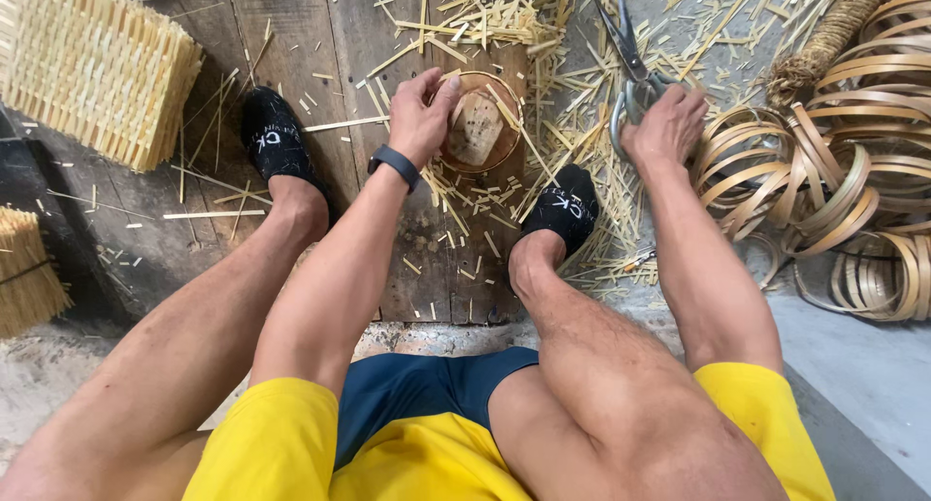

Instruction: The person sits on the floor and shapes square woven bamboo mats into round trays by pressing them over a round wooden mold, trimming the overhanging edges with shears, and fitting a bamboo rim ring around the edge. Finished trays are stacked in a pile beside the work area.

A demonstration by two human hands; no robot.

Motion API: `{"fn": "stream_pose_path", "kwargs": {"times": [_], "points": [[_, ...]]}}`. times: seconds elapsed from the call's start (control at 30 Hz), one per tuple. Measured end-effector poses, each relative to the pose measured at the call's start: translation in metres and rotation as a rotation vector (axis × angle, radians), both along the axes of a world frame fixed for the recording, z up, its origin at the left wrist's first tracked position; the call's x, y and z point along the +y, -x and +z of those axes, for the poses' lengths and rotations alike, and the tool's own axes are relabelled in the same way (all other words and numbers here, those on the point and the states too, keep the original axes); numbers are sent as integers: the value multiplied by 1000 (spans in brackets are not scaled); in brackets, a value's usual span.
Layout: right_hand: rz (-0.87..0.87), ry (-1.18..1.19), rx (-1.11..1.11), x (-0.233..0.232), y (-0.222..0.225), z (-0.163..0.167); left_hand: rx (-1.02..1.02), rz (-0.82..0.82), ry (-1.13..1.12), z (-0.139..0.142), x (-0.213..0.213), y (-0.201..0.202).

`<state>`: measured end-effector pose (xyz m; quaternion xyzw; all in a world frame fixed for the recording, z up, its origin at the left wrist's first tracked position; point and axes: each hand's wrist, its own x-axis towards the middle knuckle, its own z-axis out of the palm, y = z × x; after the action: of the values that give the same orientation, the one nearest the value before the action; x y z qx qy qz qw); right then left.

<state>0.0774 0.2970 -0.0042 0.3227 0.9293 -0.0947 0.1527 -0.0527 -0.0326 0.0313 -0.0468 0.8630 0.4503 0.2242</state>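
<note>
Plainly seated on the ground, with both hands down among split bamboo; left hand (419,115) curled round the near-left rim of a small round bamboo hoop (477,123), fingers closed on the rim and thumb pressed over its top edge; right hand (665,125) closed over the handles of long metal scissors (628,63), grip firm though finger placement in the loops impossible to make out.

Hoop lay just beyond the left hand, flat on the wooden boards (291,35), opening facing up, a pale block (475,128) sitting inside it; round, so no real long axis. Scissors ran from the right hand straight away from the body, long axis nearly along the line of sight, tips pointing outward and slightly toward the left-hand side, blades a little parted.

Likely troubles, judged from the layout: blades swung across toward the hoop could nick the left thumb, so close to the rim; loose offcuts (504,26) heaped beyond and between both hands could slide underfoot or jam between the blades; hoop, pinned on one side only, could tip or skate on the strips if pressed; black sock (567,205) just inside the right hand sat near the cutting path; coiled bamboo bands (853,161) to the outside of the right hand could snag the elbow on a wide swing; woven bamboo panel (97,64) far outside the left hand, well apart and out of harm.
</note>
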Motion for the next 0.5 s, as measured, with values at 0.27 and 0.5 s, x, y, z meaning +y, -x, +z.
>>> {"fn": "stream_pose_path", "kwargs": {"times": [0.27, 0.5], "points": [[-2, 1173, 179, -75, 16, 47, -357, -23, -366, 9, 6, -11], [8, 1073, 236, -103, 20, 46, -125, 91, -360, 6, 13, -30]]}}
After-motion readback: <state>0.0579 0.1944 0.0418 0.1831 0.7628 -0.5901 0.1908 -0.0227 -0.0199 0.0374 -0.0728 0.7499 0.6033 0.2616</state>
